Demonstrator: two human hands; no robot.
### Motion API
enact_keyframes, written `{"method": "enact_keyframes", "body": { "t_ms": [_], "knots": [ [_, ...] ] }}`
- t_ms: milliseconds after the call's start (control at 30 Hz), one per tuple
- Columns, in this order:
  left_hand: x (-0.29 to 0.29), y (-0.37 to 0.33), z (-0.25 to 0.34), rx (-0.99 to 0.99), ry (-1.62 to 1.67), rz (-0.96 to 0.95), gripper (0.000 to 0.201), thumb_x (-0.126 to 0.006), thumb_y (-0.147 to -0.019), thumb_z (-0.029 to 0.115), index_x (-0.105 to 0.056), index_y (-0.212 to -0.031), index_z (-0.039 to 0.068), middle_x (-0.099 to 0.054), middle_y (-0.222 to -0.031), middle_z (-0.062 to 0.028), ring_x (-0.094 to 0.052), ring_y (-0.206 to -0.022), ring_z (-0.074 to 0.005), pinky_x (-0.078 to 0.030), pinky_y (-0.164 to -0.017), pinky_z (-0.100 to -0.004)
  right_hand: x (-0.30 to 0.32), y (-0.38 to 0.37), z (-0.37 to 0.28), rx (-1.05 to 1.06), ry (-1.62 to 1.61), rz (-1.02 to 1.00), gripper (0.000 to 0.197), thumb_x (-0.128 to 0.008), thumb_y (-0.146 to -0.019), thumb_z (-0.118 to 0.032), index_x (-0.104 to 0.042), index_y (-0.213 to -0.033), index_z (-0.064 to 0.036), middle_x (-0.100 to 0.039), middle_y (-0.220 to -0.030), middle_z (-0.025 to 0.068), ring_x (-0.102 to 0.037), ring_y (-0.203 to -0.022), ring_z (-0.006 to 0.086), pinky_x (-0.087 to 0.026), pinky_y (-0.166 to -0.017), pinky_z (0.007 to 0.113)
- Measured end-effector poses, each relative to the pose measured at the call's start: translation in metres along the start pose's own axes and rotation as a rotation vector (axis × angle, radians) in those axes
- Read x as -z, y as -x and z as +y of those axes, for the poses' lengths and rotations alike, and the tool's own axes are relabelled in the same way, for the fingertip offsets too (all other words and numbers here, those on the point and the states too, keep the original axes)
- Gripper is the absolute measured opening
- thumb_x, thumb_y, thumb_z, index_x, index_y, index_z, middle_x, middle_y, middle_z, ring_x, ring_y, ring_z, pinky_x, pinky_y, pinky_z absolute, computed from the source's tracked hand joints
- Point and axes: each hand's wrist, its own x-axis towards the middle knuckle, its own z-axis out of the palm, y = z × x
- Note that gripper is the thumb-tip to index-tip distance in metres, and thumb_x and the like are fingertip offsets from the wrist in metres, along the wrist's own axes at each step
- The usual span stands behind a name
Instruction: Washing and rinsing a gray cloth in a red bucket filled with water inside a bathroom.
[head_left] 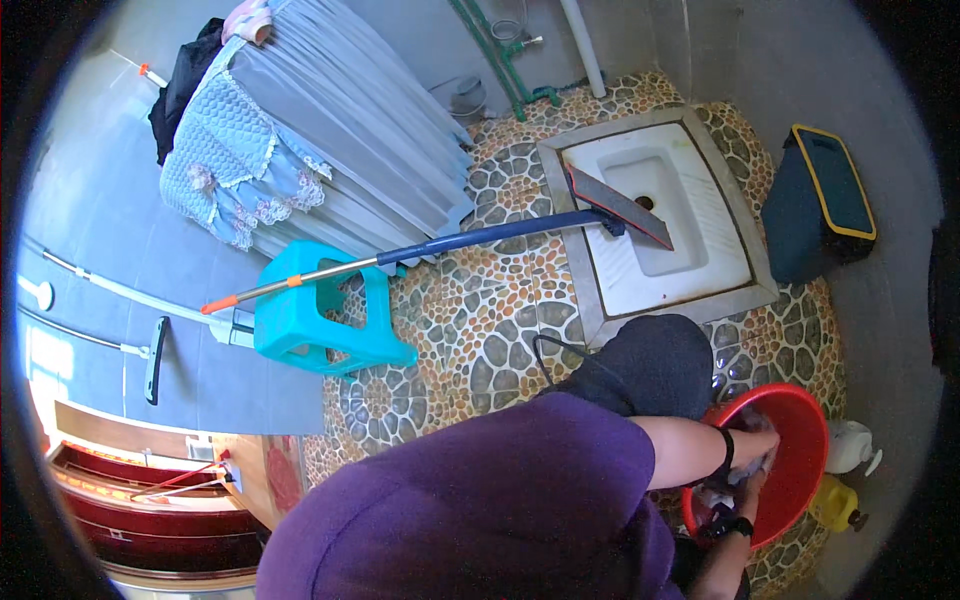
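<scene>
Both hands are inside a red basin [805, 490] on the floor at the right. My left hand [762, 450], with a dark band at the wrist, has its fingers curled on a wet-looking greyish cloth [742, 472]. Close below it, my right hand [751, 492], with a black watch at the wrist, is closed against the same cloth. Part of the cloth hangs down into the basin, next to a dark patch of fabric. The fingertips are small and partly hidden.
Beside the basin stand a white pump bottle [848, 446] and a yellow bottle [835, 503]. A squat toilet [690, 190] has a blue-handled squeegee [480, 235] lying across it, propped over a turquoise stool [290, 320]. A dark bin [805, 220] stands by the wall.
</scene>
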Motion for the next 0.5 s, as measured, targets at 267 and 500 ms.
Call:
{"method": "enact_keyframes", "body": {
  "t_ms": [267,500],
  "knots": [
    [0.027,-0.04,-0.028,-0.012,0.267,0.115,0.061,-0.033,-0.081,0.046,-0.029,-0.128,0.008,-0.037,-0.127,-0.0135,-0.035,-0.116,-0.0272,-0.028,-0.095,-0.0364,-0.04,0.033,-0.047,0.015,0.294,-0.108,0.044,-0.055,-0.08,-0.024,-0.045,-0.114,0.0029,-0.054,-0.106,0.0177,-0.054,-0.091,0.0309,-0.043,-0.075,0.04],
    [0.023,-0.041,-0.028,-0.02,0.275,0.123,0.055,-0.04,-0.077,0.039,-0.035,-0.123,0.008,-0.041,-0.121,-0.0145,-0.038,-0.112,-0.0272,-0.031,-0.091,-0.037,-0.086,0.113,-0.127,0.435,0.443,-0.114,0.043,-0.055,-0.082,-0.024,-0.046,-0.112,0.0052,-0.053,-0.108,0.0153,-0.053,-0.093,0.0249,-0.041,-0.081,0.036]
  ]
}}
